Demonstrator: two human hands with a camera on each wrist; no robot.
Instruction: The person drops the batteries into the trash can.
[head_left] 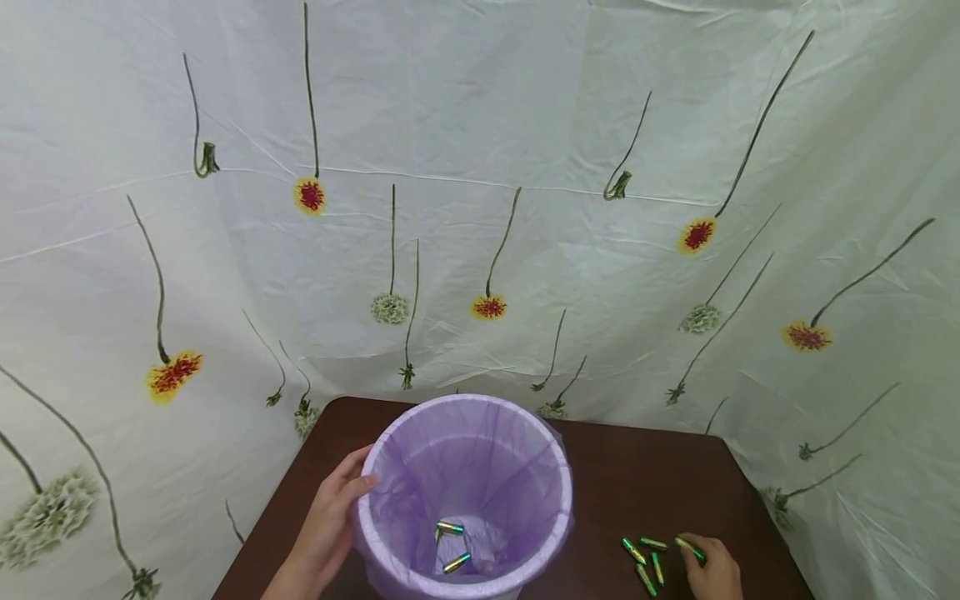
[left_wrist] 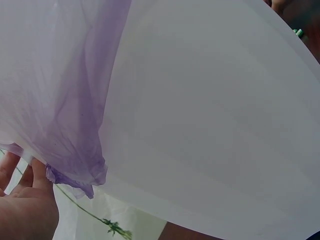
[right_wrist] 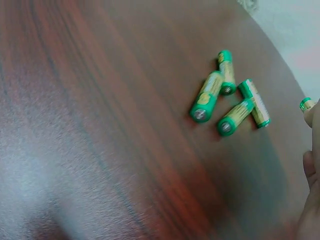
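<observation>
A white bin (left_wrist: pixel 210 110) with a thin purple bag (head_left: pixel 480 433) folded over its rim stands on the table. My left hand (head_left: pixel 326 521) grips the bin's rim at the left, thumb on the rim and fingers outside. Inside, a few green and gold batteries (head_left: pixel 456 563) lie at the bottom. My right hand (head_left: pixel 715 568) pinches one battery (head_left: pixel 690 548) at the right of the table. Beside that hand, several more batteries (right_wrist: pixel 206 96) lie in a loose group on the tabletop, some touching.
The dark brown wooden table (head_left: pixel 637 467) has rounded far corners. A pale cloth (head_left: pixel 480 108) printed with flowers hangs behind it and along both sides. The bin stands between my two hands.
</observation>
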